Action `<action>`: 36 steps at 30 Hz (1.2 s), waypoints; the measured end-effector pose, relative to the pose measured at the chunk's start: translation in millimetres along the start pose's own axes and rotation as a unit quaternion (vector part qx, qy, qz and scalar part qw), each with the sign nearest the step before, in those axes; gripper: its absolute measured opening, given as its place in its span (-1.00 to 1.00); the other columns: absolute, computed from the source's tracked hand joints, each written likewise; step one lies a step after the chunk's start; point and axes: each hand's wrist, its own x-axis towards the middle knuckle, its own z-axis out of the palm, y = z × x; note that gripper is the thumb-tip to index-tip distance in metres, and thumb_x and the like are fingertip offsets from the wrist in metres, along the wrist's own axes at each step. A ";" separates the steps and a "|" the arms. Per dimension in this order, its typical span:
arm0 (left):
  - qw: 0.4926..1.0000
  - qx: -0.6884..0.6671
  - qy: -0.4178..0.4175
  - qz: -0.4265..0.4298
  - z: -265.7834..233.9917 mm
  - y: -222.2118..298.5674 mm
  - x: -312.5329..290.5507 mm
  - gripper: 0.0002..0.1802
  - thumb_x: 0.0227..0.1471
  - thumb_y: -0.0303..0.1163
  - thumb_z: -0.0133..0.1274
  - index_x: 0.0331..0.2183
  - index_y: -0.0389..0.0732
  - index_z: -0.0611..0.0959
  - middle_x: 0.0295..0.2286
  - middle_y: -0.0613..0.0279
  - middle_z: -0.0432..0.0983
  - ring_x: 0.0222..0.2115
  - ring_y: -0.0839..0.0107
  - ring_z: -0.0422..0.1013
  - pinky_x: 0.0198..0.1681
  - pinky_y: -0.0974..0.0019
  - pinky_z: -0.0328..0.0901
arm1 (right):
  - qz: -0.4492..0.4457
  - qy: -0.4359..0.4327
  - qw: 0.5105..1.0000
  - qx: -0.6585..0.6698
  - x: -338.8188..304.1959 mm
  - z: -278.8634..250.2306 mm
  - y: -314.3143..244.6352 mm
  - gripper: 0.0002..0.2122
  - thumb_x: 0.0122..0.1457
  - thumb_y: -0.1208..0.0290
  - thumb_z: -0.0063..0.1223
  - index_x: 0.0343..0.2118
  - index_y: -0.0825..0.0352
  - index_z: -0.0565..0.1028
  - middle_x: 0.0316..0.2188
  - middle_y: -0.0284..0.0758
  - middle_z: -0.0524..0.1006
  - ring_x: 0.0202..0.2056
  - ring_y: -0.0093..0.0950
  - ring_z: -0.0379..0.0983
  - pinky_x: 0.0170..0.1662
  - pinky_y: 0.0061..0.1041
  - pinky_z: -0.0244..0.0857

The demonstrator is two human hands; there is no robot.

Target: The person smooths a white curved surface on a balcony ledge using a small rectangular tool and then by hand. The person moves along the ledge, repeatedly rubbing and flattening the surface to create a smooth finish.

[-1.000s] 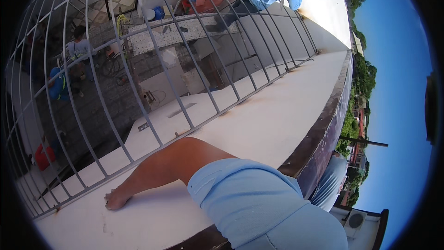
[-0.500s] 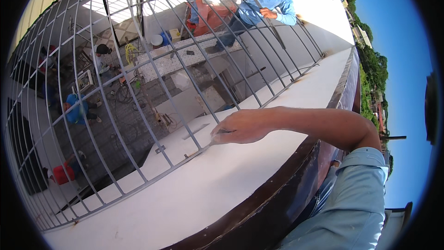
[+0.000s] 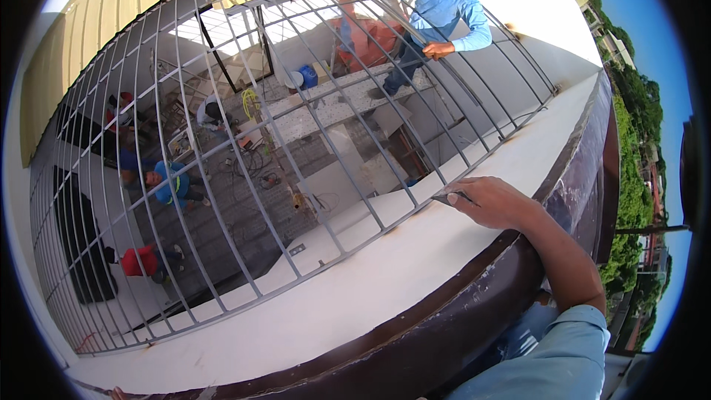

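Reaching with right hand (image 3: 487,204) over dark brown trim (image 3: 459,318) to white ledge (image 3: 370,278), fingertips at foot of metal grille (image 3: 345,254), just beside bottom rail. Fingers bent, thumb gap narrow; dark sliver under them, shadow or something thin held, impossible to say which. Probably placed there for steadiness, low and near the rail. Only fingertips of left hand (image 3: 117,394) showing at lower edge, by the trim; grip unreadable.

Grille: along inner edge of ledge, spanning most of view, likely to guard the drop. Rust marks near rail, hinting at fixings there.

Beyond bars, co-worker in light blue (image 3: 444,11), foot on pale speckled slab (image 3: 318,107), likely for height. Holding long metal bar (image 3: 400,18) aslant, hands well apart, presumably to control its length. Contact between bar and grille: unclear.

Blue bucket (image 3: 308,76) near slab's far side, yellow cable (image 3: 250,104) nearby, probably put aside there. Lower down: worker in blue (image 3: 172,180), worker in red (image 3: 141,259).
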 end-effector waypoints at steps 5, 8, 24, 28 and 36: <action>0.849 0.480 -0.222 0.002 3.5 126.1 -9.2 -0.15 0.25 0.20 -0.10 0.28 -0.30 0.37 0.27 -0.06 0.27 0.32 0.03 0.15 0.39 0.02 0.00 | -0.056 -0.045 0.997 -0.017 -3.2 5.7 12.0 -0.55 0.44 0.07 -0.27 -0.01 0.34 0.55 -0.17 -0.04 0.62 -0.07 0.00 0.52 0.06 -0.07 0.33; 0.787 0.404 -0.266 0.384 58.6 272.9 -91.5 0.01 0.13 0.34 0.00 0.30 -0.29 0.33 0.28 -0.15 0.24 0.34 -0.04 0.10 0.38 -0.03 0.02 | -0.102 -0.031 0.994 0.016 1.3 6.4 17.8 -0.55 0.45 0.06 -0.30 0.01 0.32 0.54 -0.16 -0.05 0.62 -0.07 -0.01 0.53 0.05 -0.07 0.34; 0.463 -0.182 -0.567 0.657 272.0 550.3 -528.8 -0.38 0.23 -0.36 0.16 0.27 -0.16 0.38 0.21 0.04 0.37 0.25 0.17 0.28 0.29 0.08 0.18 | -0.176 0.047 0.979 -0.096 10.2 7.8 23.0 -0.59 0.43 0.10 -0.09 0.27 0.07 0.41 0.28 -0.31 0.36 0.05 -0.28 0.52 0.04 -0.20 0.48; 0.492 -0.333 -0.593 0.543 282.1 553.8 -520.8 -0.61 0.24 -0.50 0.10 0.10 -0.27 0.57 0.02 0.16 0.57 0.06 0.36 0.44 0.16 0.21 0.30 | -0.229 0.159 0.946 -0.165 12.6 10.3 18.1 -0.55 0.34 0.10 0.03 0.28 -0.13 0.36 0.11 -0.29 0.45 -0.05 -0.34 0.59 -0.13 -0.30 0.54; 0.475 -0.334 -0.577 0.575 251.8 548.3 -506.5 -0.72 0.26 -0.39 0.12 -0.03 -0.24 0.70 -0.19 0.19 0.68 -0.11 0.45 0.52 0.05 0.27 0.36 | -0.233 0.154 0.951 -0.129 14.0 9.3 15.8 -0.54 0.35 0.10 0.03 0.31 -0.19 0.35 -0.24 -0.34 0.55 -0.21 -0.35 0.59 -0.20 -0.35 0.51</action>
